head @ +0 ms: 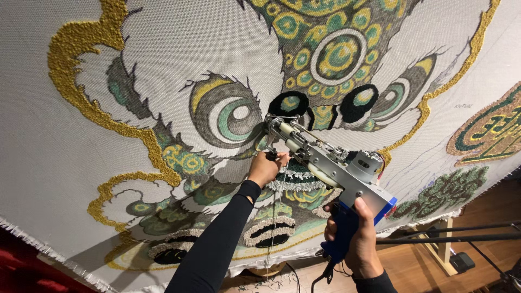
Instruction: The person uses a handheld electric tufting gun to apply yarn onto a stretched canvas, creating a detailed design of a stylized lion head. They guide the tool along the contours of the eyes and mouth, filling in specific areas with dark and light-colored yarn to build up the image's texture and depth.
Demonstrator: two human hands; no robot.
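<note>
Metal tufting gun point(325, 163) looks nose-heavy, rigid: right hand point(355, 239) wraps blue grip, left hand point(266, 168) clamps front handle against taut cloth point(54, 163).

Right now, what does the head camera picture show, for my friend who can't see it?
Two hands press a tufting gun against a big stretched cloth. The right hand grips its blue handle; the left hand holds the front grip. The cloth shows a half-finished creature face in gold, green and black yarn.
</note>
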